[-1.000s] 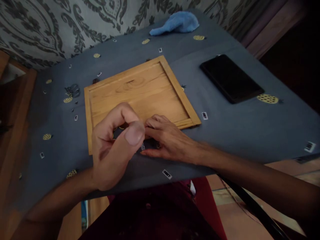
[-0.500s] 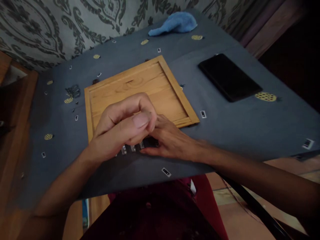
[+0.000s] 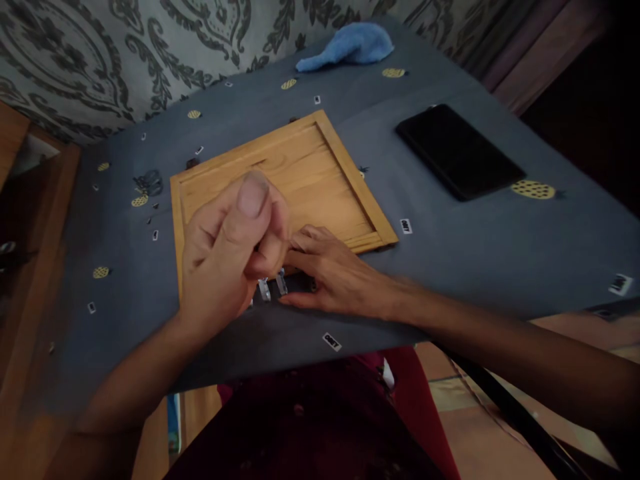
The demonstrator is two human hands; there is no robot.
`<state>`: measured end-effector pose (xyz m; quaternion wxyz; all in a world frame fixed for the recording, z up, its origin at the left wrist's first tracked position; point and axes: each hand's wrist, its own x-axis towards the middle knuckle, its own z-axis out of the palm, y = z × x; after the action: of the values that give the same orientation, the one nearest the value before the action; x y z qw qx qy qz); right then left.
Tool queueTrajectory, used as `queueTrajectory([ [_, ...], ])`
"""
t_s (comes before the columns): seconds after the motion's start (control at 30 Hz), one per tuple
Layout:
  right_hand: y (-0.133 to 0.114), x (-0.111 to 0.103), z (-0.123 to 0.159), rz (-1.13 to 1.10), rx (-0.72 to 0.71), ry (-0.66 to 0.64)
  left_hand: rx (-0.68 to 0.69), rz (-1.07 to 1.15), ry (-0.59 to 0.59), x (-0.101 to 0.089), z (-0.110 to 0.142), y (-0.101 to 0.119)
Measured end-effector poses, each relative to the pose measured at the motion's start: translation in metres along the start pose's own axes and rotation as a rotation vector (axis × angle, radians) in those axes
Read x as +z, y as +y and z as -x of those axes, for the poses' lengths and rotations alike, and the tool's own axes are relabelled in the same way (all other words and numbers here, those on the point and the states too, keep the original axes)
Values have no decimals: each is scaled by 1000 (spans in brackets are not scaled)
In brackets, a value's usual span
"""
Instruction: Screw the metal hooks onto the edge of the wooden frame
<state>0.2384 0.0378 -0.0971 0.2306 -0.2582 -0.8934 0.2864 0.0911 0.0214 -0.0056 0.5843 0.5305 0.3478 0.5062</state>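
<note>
A wooden framed board (image 3: 295,167) lies on the cloth-covered table. Along its near edge runs a dark strip (image 3: 297,283) carrying silver clip-like pieces (image 3: 265,289), partly hidden by the hands. My left hand (image 3: 235,233) is closed in a fist above the board's near left part, thumb on top; whatever its fingers hold is out of sight. My right hand (image 3: 333,270) lies low at the near edge, its thumb on the near side of the strip and its fingers over the far side, gripping across it. The right fingertips are partly covered by the left hand.
A black phone-like slab (image 3: 460,152) lies on the right of the table (image 3: 450,267). At the back is a crumpled blue cloth (image 3: 350,47). Small dark bits (image 3: 153,212) lie left of the board. Wooden furniture (image 3: 40,260) stands at the far left.
My left fist has turned so its thumb points up and away, and has shifted slightly left. My right hand has stayed nearly in place on the strip.
</note>
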Motion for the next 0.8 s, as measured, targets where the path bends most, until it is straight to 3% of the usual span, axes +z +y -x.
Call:
queueTrajectory([
  [0.17, 1, 2, 0, -3, 0, 23, -99, 11, -300, -16, -9, 4],
  [0.23, 2, 2, 1, -5, 0, 26, -111, -5, -344, -19, -10, 4],
  [0.3, 1, 2, 0, -8, -4, 24, -77, -48, -265, -17, -9, 3],
  [0.43, 0, 1, 0, 1, -9, 21, 15, -114, 62, -5, -4, 1],
  [0.53, 0, 1, 0, 13, -4, 32, 39, -48, 141, 3, -1, -1],
  [0.67, 0, 1, 0, 11, -13, 26, 16, -21, 86, 2, -2, 1],
  [0.8, 0, 0, 0, 0, -9, 6, -40, -64, -181, -12, -7, 3],
])
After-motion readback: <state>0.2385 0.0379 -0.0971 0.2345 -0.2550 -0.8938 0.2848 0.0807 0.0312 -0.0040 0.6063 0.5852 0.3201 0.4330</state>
